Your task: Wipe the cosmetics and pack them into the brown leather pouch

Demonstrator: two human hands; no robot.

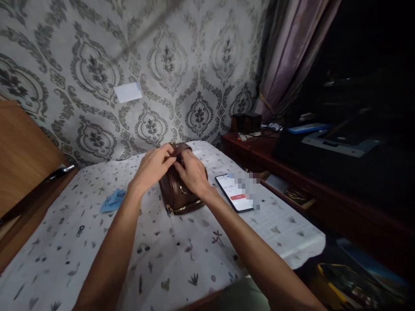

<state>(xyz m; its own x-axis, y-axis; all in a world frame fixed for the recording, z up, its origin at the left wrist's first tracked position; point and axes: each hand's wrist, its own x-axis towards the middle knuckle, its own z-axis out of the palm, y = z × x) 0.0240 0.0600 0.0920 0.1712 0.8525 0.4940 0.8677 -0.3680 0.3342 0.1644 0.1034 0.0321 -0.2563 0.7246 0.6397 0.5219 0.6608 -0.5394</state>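
A dark brown leather bag (pixel 175 190) with a metal zip along its lower front edge stands on a patterned white cloth (pixel 168 259). My left hand (pixel 155 166) is on the bag's upper left, its fingers bent and closed on the leather near the top. From the right, my right hand (pixel 192 172) grips the top beside a strap or flap, its thumb close to my left fingertips. Some of the right fingers are hidden behind the leather. To the left lies a crumpled blue cloth (pixel 113 201). A phone (pixel 236 194) with a lit screen lies to the right.
A dark red wooden desk (pixel 246 149) with an open drawer (pixel 292 194) borders the right side. Speakers (pixel 246 123) and cables sit on it. A brown wooden board (pixel 29 151) stands at left. Behind is a patterned wall (pixel 168 60) bearing a white paper (pixel 128 92).
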